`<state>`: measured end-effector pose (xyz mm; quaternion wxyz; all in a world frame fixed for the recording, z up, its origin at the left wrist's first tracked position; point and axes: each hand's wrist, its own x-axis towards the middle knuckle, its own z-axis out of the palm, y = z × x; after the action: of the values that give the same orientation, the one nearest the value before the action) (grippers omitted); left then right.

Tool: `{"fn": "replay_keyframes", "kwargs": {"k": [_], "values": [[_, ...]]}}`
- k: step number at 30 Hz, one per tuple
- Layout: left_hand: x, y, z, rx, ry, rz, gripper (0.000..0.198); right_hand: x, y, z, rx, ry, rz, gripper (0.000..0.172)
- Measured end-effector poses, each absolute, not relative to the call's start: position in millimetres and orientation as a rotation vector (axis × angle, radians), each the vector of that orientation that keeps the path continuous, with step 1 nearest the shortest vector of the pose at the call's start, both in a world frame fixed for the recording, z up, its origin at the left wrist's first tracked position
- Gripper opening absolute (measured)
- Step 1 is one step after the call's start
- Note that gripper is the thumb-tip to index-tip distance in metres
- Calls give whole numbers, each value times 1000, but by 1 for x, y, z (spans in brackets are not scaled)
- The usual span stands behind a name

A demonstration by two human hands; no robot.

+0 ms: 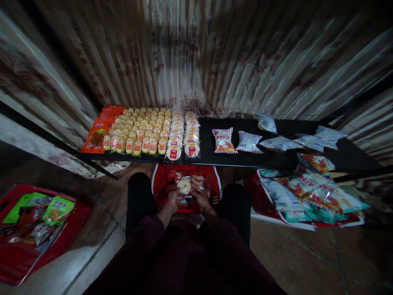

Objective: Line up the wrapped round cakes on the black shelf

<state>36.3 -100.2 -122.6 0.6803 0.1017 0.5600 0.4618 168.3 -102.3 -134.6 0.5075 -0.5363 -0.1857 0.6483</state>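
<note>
My left hand (173,196) and my right hand (199,197) are both down in a red basket (211,180) between my knees. Together they grip a clear-wrapped round white bun pack (184,185), fingers curled round its sides. More wrapped packs lie under it in the basket. Just beyond, on a black shelf (205,143), stand tidy rows of wrapped yellow cakes (138,131) and two columns of round white bun packs (182,137).
Flat orange packets (102,123) lie at the shelf's left end. Striped snack bags (224,140) and pale bags (307,141) lie scattered on the right. A red basket of mixed snacks (33,221) sits left on the floor, another heap of bags (307,192) right. A curtain hangs behind.
</note>
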Motion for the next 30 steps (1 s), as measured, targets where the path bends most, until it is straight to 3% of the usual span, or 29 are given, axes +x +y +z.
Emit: {"fn": "replay_keyframes", "kwargs": {"k": [14, 18, 24, 30], "values": [[34, -101, -124, 332, 1159, 983, 42, 170, -98, -146, -1418, -467, 1400, 43], [34, -101, -126, 349, 1121, 1004, 43, 168, -100, -139, -1412, -594, 1329, 37], [34, -100, -126, 325, 1098, 1007, 44, 166, -103, -133, -1502, -963, 1069, 14], [32, -102, -125, 316, 1077, 993, 46, 169, -101, -135, -1533, -1079, 988, 14]]}}
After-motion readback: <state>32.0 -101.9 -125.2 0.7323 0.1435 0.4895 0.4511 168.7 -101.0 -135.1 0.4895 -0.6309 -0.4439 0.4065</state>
